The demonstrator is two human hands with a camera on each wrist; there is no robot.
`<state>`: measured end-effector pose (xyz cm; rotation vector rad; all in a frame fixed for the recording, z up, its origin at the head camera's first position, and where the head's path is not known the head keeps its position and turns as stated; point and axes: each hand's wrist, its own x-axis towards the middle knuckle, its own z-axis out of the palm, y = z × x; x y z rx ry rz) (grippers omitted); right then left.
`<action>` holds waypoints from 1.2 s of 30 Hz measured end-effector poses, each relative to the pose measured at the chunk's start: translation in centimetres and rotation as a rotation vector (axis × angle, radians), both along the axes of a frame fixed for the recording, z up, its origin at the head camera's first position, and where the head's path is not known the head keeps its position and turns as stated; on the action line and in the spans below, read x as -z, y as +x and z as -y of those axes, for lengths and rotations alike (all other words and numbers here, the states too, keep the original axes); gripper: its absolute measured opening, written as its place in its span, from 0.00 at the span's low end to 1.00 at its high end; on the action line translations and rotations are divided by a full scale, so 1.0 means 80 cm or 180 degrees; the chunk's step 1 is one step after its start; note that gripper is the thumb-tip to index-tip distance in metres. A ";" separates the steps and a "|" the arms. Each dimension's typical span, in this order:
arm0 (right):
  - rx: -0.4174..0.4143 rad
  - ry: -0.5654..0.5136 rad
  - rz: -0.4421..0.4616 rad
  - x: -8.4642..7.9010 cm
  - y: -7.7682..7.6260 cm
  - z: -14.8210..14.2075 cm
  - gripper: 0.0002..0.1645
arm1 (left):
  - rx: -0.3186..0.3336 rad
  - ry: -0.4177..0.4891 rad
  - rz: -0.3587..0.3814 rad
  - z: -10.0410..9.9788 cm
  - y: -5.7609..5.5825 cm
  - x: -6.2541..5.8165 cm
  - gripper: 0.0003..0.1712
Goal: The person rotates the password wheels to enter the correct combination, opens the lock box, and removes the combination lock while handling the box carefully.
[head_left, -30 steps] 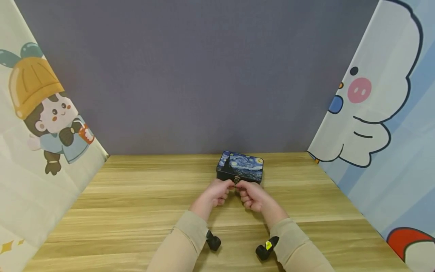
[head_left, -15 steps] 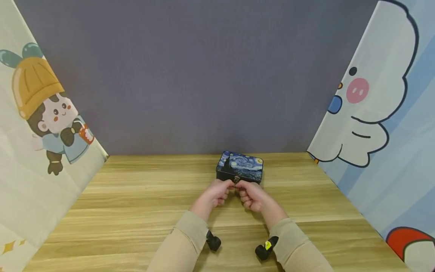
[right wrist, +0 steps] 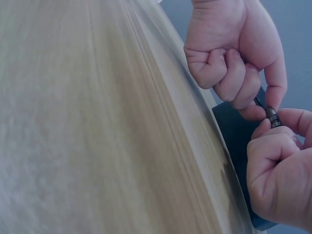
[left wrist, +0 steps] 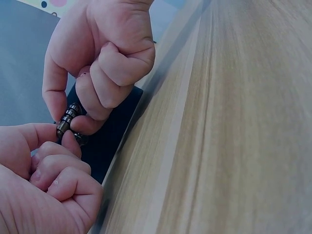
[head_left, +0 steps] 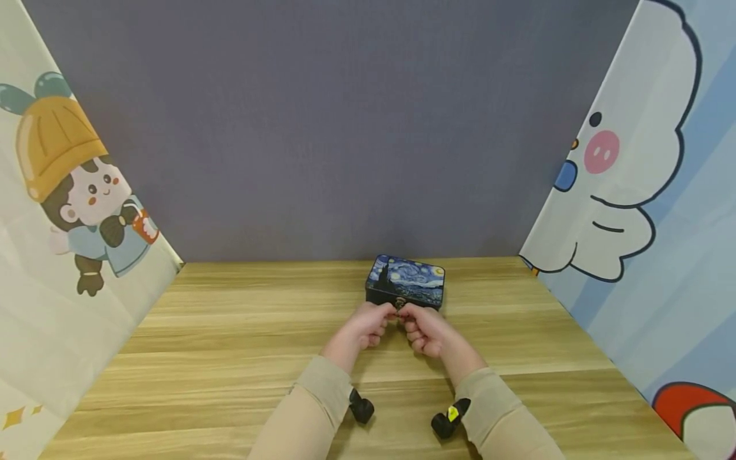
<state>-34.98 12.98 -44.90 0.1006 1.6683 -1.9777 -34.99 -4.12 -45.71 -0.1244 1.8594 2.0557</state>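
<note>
A small tin box (head_left: 409, 278) with a swirling blue night-sky picture on its lid sits closed at the table's back. At its front clasp (head_left: 400, 301) hangs a small dark barrel-shaped combination padlock (left wrist: 69, 117) with ringed dials. My left hand (head_left: 367, 327) pinches one end of the padlock between thumb and forefinger. The other end is pinched by my right hand (head_left: 427, 329) in the same way. The remaining fingers of both hands are curled in. In the right wrist view, the padlock (right wrist: 273, 117) shows between the fingertips, which partly hide it.
Wood-grain table (head_left: 241, 345) surrounds the box. A grey panel (head_left: 345, 128) rises behind it, with cartoon-printed sheets (head_left: 40, 294) at both sides. Small black wrist cameras (head_left: 361, 407) hang at both sleeve cuffs.
</note>
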 end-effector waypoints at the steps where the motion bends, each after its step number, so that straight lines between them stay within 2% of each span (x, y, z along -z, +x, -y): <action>1: -0.0002 0.0003 0.0000 0.000 0.000 0.000 0.11 | 0.0000 0.0002 0.0002 0.000 0.000 0.000 0.10; 14: -0.0036 0.0013 0.0000 -0.001 -0.001 0.000 0.12 | 0.0008 -0.0018 -0.0025 0.000 -0.002 -0.001 0.10; 21: -0.0138 0.0050 0.0000 -0.005 -0.001 -0.005 0.14 | 0.0006 -0.0072 -0.0021 0.001 -0.002 -0.001 0.13; 31: -0.0250 0.0204 0.0015 -0.010 -0.001 -0.021 0.29 | 0.0022 -0.0128 0.0010 0.002 -0.002 -0.002 0.17; 36: -0.0295 0.0300 0.0040 -0.011 -0.001 -0.028 0.32 | 0.0014 -0.0159 -0.0014 0.002 -0.001 -0.003 0.17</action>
